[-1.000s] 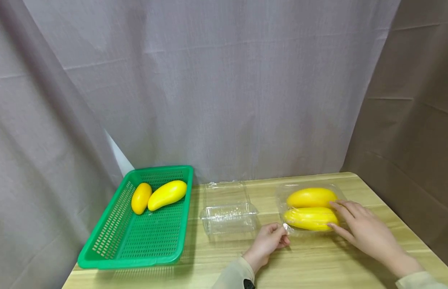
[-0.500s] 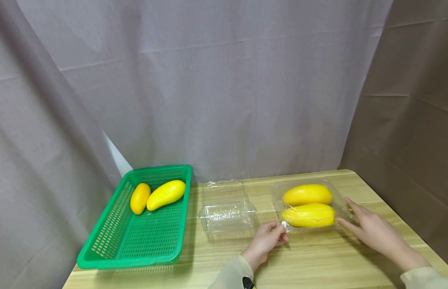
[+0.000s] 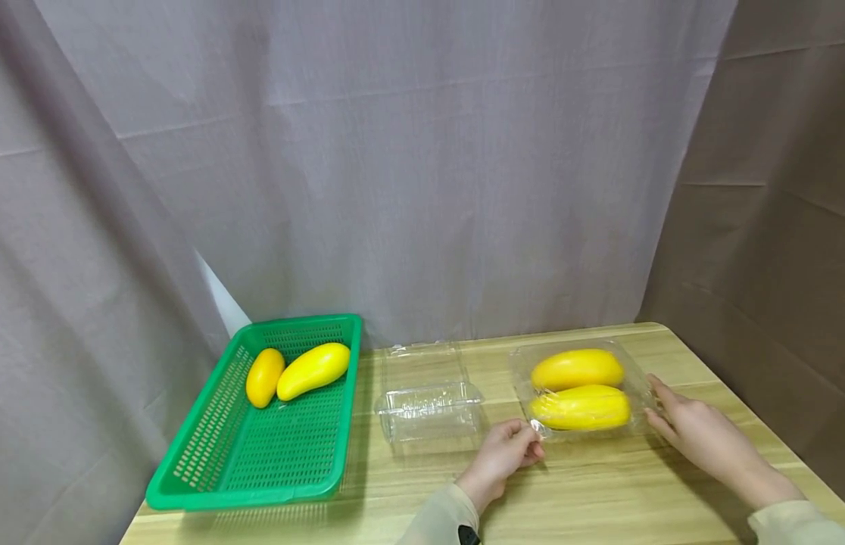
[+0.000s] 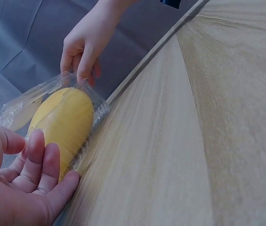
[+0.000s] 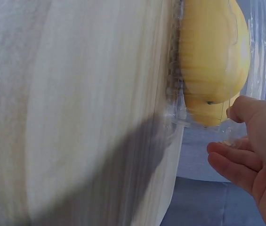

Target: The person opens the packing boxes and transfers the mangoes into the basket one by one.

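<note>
Two yellow mangoes [image 3: 579, 409] lie side by side in a clear plastic box [image 3: 637, 356] at the right of the table; clear plastic covers them. At the box's near left corner my left hand [image 3: 502, 456] pinches the edge with curled fingers. My right hand [image 3: 702, 439] grips the right edge between thumb and fingers. In the right wrist view, the thumb of the right hand [image 5: 260, 136] lies against the plastic beside a mango [image 5: 213, 52], the other fingers lower down. From the left wrist, one mango [image 4: 67, 120] shows through the plastic, just beyond my left hand [image 4: 24, 183].
A second clear plastic box [image 3: 432, 420] stands with its lid raised in the middle of the table. Left of it, a green basket [image 3: 347, 424] holds two more mangoes [image 3: 313, 371]. A grey curtain [image 3: 422, 189] hangs along the table's back edge.
My right hand has drawn back from over the mangoes to the box's right edge. The box with the mangoes has shifted slightly left. My left hand stays at its corner.
</note>
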The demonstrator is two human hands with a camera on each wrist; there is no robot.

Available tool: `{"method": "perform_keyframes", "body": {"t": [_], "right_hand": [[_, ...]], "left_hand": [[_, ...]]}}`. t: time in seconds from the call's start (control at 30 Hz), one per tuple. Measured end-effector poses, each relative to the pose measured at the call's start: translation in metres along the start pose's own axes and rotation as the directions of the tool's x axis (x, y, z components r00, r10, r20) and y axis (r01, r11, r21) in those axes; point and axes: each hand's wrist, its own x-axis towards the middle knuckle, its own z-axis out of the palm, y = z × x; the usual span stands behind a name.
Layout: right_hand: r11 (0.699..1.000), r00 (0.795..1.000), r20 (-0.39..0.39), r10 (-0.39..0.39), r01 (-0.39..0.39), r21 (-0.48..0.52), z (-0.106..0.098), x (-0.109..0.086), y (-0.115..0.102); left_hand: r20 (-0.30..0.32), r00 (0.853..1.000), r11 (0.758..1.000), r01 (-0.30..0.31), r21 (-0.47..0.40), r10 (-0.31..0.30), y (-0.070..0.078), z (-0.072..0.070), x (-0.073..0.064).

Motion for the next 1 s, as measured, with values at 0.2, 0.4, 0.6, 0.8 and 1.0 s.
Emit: {"method": "perform_keyframes", "body": {"t": [0.2,0.4,0.6,0.8,1.0], "right_hand": [[1.0,1.0,0.027,-0.005,0.005,0.0,0.0,0.001,0.001],[1.0,0.997,0.07,0.01,-0.01,0.002,-0.003,0.003,0.003],[1.0,0.991,0.131,0.03,-0.031,0.001,-0.008,0.01,0.005],[0.998,0.982,0.184,0.051,-0.054,0.011,-0.013,0.014,0.006],[1.0,0.987,0.163,0.003,0.0,-0.016,-0.018,0.017,0.012]], "left_hand": [[0.002,1.0,1.0,-0.003,-0.006,0.003,-0.002,0.0,0.0],[-0.001,1.0,1.0,-0.005,-0.02,0.005,-0.003,0.001,0.001],[-0.014,1.0,0.999,0.0,-0.034,0.0,-0.004,0.002,0.002],[-0.02,1.0,1.0,0.002,-0.02,-0.002,-0.002,0.002,0.002],[-0.04,0.999,1.0,0.011,-0.012,-0.011,-0.001,0.001,0.0]]}}
